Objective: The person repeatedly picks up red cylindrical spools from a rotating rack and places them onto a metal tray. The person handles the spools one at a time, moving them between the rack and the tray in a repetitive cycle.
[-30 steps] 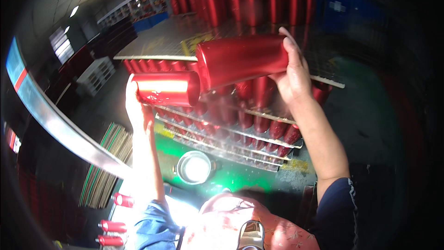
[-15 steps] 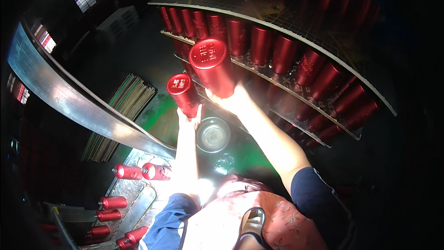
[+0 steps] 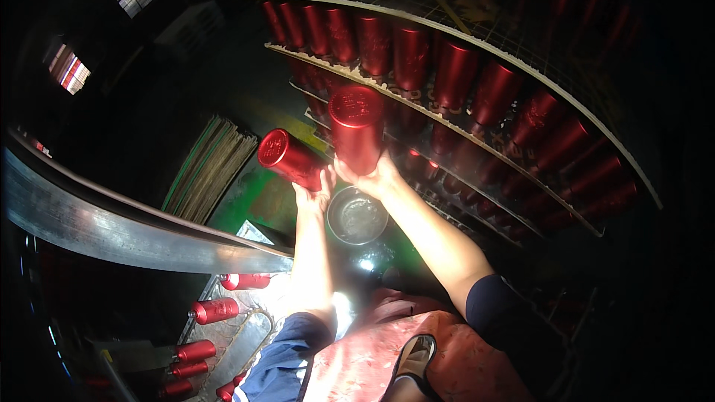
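Bottle [image 3: 296, 161], red and slim, sits toward 10 o'clock from the picture's centre, gripped by the left hand [image 3: 316, 189], its long axis slanting from about 4 to 10 o'clock with the round flat end toward 10. The right hand [image 3: 370, 176] grips a wider red bottle [image 3: 358, 135] toward 12 o'clock, its axis close to 6–12 and flat end toward 12. A metal bowl [image 3: 357, 217] shows toward 6 o'clock; shelves [image 3: 335, 68] lined with red bottles [image 3: 410, 59] spread toward 1.
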The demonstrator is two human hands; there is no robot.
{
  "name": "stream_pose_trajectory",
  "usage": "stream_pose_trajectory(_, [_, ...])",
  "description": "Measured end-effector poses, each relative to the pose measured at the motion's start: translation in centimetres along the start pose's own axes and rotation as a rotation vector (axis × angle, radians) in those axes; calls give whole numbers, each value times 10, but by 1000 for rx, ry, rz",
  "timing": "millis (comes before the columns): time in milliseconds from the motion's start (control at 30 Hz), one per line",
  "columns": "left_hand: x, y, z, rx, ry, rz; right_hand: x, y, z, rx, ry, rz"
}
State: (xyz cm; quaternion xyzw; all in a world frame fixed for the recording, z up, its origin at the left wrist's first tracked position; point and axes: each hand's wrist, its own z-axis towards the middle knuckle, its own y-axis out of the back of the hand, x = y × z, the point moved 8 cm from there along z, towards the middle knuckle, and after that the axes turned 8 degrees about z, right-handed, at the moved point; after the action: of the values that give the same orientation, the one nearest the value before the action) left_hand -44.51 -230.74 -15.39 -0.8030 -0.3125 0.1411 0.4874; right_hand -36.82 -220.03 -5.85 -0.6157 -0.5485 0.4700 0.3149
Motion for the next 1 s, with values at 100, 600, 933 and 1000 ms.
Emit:
stream_pose_trajectory(100, [13,-6,-22,119,-2,26,-2,3,-26,123,-33,21])
stream_pose_trajectory(600, [32,141,-433,-357,-748,1054,5,324,-304,-81,-96,270])
stream_pose_trajectory(933, [-186,146,-846,-1292,-1849,1208,-82,294,-263,157,48,-33])
stream_pose_trajectory(1000, [-230,159,-873,-1556,-1906,1375,-134,250,-236,260,71,-205])
